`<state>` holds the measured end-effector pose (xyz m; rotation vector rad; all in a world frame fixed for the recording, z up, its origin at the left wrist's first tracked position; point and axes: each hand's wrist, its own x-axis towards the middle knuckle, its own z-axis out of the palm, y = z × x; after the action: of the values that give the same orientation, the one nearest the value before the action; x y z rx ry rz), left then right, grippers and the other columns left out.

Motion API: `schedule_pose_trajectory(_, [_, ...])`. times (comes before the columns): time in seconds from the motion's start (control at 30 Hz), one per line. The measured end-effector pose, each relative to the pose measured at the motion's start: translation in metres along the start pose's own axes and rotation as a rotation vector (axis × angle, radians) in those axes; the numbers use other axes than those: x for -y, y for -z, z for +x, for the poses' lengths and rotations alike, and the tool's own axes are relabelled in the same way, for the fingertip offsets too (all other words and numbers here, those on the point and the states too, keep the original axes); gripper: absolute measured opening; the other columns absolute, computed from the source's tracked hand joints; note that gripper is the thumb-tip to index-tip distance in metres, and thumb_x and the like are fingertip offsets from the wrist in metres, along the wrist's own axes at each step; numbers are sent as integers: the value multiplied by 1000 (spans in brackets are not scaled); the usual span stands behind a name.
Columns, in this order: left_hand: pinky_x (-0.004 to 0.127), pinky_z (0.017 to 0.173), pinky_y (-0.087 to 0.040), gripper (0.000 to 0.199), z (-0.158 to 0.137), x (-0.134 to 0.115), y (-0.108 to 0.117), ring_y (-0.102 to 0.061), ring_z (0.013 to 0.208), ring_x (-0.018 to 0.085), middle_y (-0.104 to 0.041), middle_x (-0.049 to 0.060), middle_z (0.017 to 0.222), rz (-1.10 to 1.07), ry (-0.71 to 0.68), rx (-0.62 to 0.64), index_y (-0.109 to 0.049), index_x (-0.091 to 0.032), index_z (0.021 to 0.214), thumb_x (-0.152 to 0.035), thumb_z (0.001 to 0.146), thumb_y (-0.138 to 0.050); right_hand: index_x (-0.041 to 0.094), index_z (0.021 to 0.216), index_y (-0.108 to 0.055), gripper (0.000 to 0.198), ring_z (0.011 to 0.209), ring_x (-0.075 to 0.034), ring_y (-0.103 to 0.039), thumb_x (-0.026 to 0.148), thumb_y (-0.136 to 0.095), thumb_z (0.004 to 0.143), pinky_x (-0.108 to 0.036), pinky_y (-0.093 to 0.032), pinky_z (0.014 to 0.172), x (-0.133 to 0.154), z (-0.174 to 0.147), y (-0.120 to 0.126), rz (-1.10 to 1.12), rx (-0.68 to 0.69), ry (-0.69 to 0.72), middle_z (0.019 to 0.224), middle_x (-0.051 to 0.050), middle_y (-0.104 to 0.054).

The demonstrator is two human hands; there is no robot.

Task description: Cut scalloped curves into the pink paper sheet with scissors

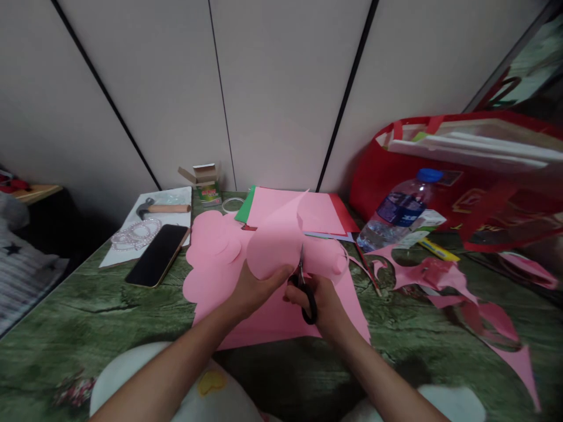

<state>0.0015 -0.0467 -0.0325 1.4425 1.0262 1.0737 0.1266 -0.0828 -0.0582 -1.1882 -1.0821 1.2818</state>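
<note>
— Doing what with the left hand [257,290]?

— Pinching a pink sheet [272,249], with the thumb on top and the fingers mostly hidden underneath. Held just above a pile of pink paper [264,328], near the middle of the green table [109,316], with the far edge curling upward.

— And with the right hand [323,299]?

— Wrapped around the black handles of a pair of scissors [311,305]. Pointing the blades away from the body, right at the held sheet, with pink paper curving on either side. (Too small to tell whether nipped together or slightly parted.)

— Over on the left?

— On the pile's left side, round-edged pink pieces [215,246]. Near those, a dark-screened phone [157,256], then looped clear beads [136,234] and a wooden-handled hammer [169,208], both on a white sheet [114,257].

— And on the right?

— Strewn with pink offcuts [446,278], all curved edges and holes. Farther back, a blue-capped bottle [396,211], near a big red bag [373,164]. Back near the wall [272,88], left of centre, a small opened box [209,192].
</note>
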Motion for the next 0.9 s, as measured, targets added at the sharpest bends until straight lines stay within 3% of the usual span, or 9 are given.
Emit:
schedule_pose_trajectory(0.4, [22, 48, -45, 12, 2, 1, 1, -56, 51, 12, -62, 0, 56, -44, -11, 51, -59, -15, 66, -26, 68, -63, 17, 74, -49, 30, 48, -13, -50, 33, -68, 56, -26, -40, 46, 6, -1, -3, 30, -8, 7, 53, 4, -52])
schedule_pose_trajectory(0.9, [20, 45, -43, 15, 5, 2, 2, -53, 50, 11, -57, -1, 53, -30, -17, 29, -56, -14, 60, -25, 67, -61, 18, 75, -47, 30, 40, -11, -51, 30, -66, 54, -26, -43, 42, 4, 0, -3, 11, -56, -38, 43, 7, -53])
